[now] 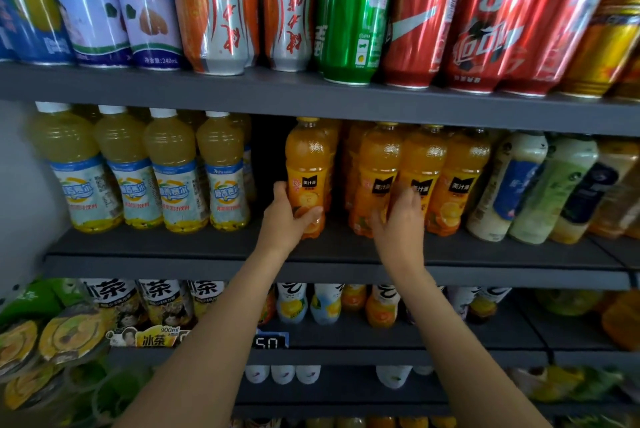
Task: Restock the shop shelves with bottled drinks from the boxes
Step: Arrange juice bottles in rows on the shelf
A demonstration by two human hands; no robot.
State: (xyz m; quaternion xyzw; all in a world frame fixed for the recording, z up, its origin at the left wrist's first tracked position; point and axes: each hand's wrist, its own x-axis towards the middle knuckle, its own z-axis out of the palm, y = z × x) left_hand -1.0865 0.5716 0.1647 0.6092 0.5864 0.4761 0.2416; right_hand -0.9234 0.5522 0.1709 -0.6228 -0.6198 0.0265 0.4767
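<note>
Orange juice bottle (pixel 306 171) stands on the middle shelf (pixel 214 265), left hand (pixel 289 216) wrapped round its lower label. Right hand (pixel 398 223) curls against the neighbouring orange bottles (pixel 415 178). Full and smooth, it probably handles heavy and slippery; mid-body suits best.

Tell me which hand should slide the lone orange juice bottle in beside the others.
Left. The left hand already grips the lone orange juice bottle; the right hand is on the grouped orange bottles, steadying them.
</note>
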